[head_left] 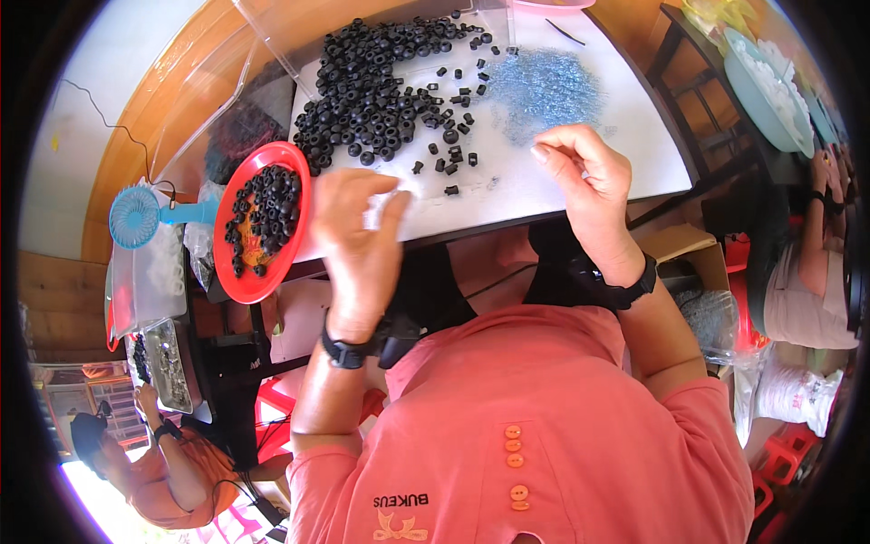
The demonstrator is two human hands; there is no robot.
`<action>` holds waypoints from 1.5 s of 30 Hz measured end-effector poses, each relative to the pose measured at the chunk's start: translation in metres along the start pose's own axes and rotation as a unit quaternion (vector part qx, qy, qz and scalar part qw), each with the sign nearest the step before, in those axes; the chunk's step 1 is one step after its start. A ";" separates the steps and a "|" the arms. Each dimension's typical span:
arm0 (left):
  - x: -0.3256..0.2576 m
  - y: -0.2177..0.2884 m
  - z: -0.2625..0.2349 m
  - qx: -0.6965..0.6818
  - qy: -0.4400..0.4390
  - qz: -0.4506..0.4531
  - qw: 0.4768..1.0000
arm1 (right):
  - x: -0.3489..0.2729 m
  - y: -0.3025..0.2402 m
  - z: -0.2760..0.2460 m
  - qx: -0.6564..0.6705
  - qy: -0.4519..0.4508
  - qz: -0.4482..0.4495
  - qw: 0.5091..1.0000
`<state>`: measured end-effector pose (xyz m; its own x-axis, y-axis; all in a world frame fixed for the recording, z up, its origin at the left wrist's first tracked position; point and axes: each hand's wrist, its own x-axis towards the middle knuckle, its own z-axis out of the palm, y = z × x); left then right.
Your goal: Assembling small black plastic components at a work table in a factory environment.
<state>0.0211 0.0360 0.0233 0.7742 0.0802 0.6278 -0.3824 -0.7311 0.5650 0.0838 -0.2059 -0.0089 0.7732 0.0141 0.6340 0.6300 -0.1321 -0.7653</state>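
A large heap of small black plastic parts lies on the white tabletop, with several loose ones scattered at its right edge. Beside them spreads a pile of tiny shiny blue-grey pieces. My left hand, somewhat blurred, hovers over the table's front edge, right of a red plate that holds more black parts. Its thumb and forefinger stand apart with nothing visible between them. Just in front of the blue-grey pile, my right hand has its fingers curled and pinched; what they hold, if anything, is too small to see.
A light-blue fan stands left of the plate. Clear plastic panels rise at the table's far left. A pale-green basin sits on the right. One person works at the lower left; another person's arm shows at right.
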 end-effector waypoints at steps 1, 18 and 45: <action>0.002 0.010 0.014 -0.011 -0.030 0.037 0.999 | 0.000 0.000 0.000 -0.011 -0.006 -0.015 1.000; 0.019 0.056 0.051 -0.314 -0.153 -0.280 0.894 | 0.007 -0.005 0.013 0.141 -0.069 -0.062 0.986; 0.082 -0.005 0.041 0.112 -0.191 0.146 0.964 | -0.001 0.010 0.006 0.106 -0.033 0.004 0.994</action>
<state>0.1070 0.0183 0.0495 0.7954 -0.3755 0.4757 -0.5272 -0.8159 0.2375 0.0899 -0.2014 -0.0180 0.7776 0.0793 0.6238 0.6189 0.0792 -0.7815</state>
